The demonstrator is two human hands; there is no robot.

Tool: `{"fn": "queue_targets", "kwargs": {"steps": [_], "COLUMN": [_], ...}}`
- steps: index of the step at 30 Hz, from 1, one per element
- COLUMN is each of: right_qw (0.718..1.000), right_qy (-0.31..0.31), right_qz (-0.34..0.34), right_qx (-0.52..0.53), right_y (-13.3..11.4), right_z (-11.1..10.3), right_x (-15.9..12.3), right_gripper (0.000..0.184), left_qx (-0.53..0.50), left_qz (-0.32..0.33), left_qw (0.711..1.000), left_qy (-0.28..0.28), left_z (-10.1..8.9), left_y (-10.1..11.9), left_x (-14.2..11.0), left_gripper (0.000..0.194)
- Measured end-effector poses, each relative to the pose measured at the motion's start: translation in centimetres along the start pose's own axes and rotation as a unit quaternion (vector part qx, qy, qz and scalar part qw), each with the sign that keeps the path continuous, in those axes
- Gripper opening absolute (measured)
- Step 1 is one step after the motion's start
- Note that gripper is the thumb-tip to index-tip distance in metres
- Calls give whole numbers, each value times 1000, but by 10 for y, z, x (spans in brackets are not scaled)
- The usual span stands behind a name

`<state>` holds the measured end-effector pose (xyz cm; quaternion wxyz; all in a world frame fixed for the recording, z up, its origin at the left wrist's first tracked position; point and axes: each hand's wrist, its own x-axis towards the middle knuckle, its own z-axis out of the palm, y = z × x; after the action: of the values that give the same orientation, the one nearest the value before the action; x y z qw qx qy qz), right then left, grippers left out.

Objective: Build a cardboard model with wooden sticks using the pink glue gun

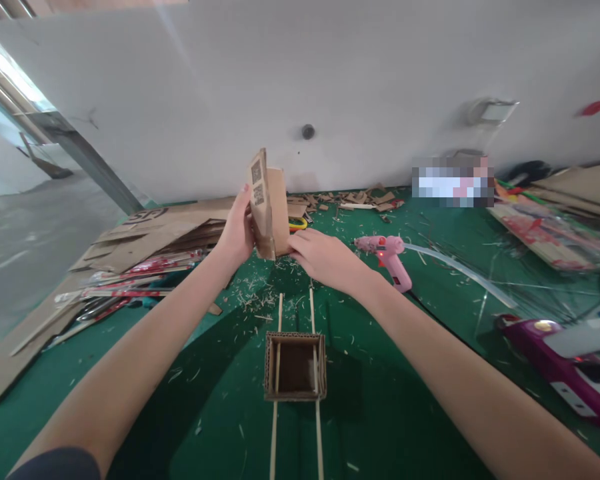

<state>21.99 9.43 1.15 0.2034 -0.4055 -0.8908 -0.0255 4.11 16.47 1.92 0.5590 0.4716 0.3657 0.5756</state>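
Head view: the left hand [239,230] pinches the card [279,207] by its left side; the right hand [317,253], thumb hidden, seems to pinch its lower corner, above the tabletop [380,413] beyond the box [296,396]. A loose pinch could drop the card onto the 2 sticks [274,433]. A swinging right arm [420,327] could knock the glue gun [396,257], possibly hot.

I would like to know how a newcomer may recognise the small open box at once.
Start from the green tabletop below the pale wall. Low in the picture's centre sits a small, open cardboard box. Two thin sticks run through it, unlike the folded cardboard held by the left hand.
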Motion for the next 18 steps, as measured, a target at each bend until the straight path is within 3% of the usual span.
{"fn": "queue_targets", "kwargs": {"steps": [4,10,13,18], "right_qw": [994,965,950,937], "right_qy": [37,111,143,153], "right_qz": [7,38,66,91], "right_qx": [101,233,269,300], "right_y": [6,5,2,-4], "right_z": [3,12,19,25], "right_x": [-4,-11,-17,-24], "right_gripper": [25,19,15,9], "left_qx": [-46,-65,-71,-49], "left_qz": [-54,-122,-153,-176], "left_qw": [995,986,982,983], "left_qy": [-69,-91,-80,-21], "left_z": [-8,1,9,14], "left_y": [-5,-20,-19,-11], "left_x": [0,-13,-16,-13], "left_gripper": [54,58,55,67]}}
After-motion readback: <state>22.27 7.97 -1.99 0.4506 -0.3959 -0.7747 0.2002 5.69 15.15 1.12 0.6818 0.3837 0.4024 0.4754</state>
